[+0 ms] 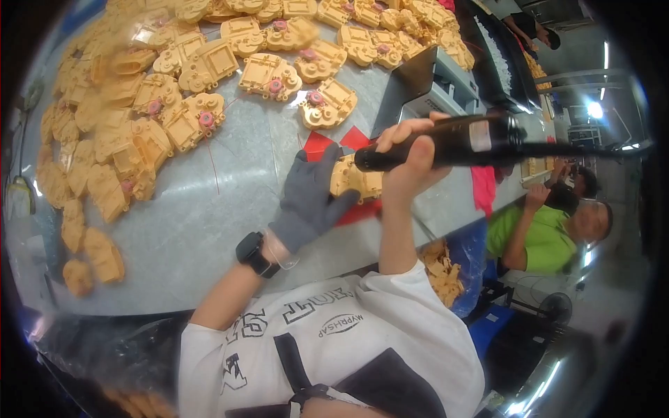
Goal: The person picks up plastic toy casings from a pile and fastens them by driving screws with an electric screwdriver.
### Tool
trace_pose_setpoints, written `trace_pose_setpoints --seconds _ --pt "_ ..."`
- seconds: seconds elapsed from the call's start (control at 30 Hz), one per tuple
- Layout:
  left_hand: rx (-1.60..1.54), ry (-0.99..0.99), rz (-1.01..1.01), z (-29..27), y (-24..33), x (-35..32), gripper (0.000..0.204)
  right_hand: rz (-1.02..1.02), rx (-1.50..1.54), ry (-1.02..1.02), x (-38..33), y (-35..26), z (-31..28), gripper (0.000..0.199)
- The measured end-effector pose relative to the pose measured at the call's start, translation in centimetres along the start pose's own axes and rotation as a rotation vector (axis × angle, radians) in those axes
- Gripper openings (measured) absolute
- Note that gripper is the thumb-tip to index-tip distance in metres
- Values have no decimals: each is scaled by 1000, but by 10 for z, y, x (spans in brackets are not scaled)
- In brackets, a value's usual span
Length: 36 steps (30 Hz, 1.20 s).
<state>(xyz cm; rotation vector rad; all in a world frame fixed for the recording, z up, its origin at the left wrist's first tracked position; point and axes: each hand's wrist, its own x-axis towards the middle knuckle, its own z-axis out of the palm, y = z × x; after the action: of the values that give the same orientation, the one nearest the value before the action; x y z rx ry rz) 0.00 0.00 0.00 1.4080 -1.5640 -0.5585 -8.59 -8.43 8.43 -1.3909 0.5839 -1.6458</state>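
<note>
My left hand (pixel 309 202), in a grey glove, grips a yellow plastic housing (pixel 348 177) on the table, its fingers along the far edge and the thumb on the near side. My bare right hand (pixel 410 159) is closed around a black electric screwdriver (pixel 465 141), held above the housing's right side. From the screwdriver a dark cable (pixel 564 150) runs off to the right. The screwdriver and hand cover part of the housing, and the tool's tip cannot be made out. Red patches (pixel 318 144) show on the table around the housing.
Many yellow housings (pixel 209 64), some with pink-red round parts, cover the grey table (pixel 209 240) at the left and far side. A grey-and-black box (pixel 435 83) stands beyond my right hand. A person in a green shirt (pixel 529 237) is at the right.
</note>
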Motion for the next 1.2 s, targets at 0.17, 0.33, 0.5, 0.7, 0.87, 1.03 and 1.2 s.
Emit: trace_pose_setpoints --seconds 0.17,0.33,0.5,0.7,0.87,1.03,1.2 --pt "-33 -243 -318 -10 16 17 68 -54 204 253 3 -34 -37 48" --pt "-624 -124 -536 -25 33 14 58 -253 171 428 6 -90 -68 50" --pt "-1447 184 -682 -81 57 2 33 -204 149 471 -13 -99 -99 48" --pt "-1796 369 -1004 -103 46 -11 31 -65 195 411 -14 -77 -79 46" --pt "-1823 445 -970 -117 46 -24 34 34 184 363 -10 -64 -74 47" --pt "-1860 552 -957 -132 50 -31 34 103 230 343 -9 -62 -72 46" --pt "-1963 495 -331 -172 44 -57 31 147 190 368 -13 -65 -77 45"
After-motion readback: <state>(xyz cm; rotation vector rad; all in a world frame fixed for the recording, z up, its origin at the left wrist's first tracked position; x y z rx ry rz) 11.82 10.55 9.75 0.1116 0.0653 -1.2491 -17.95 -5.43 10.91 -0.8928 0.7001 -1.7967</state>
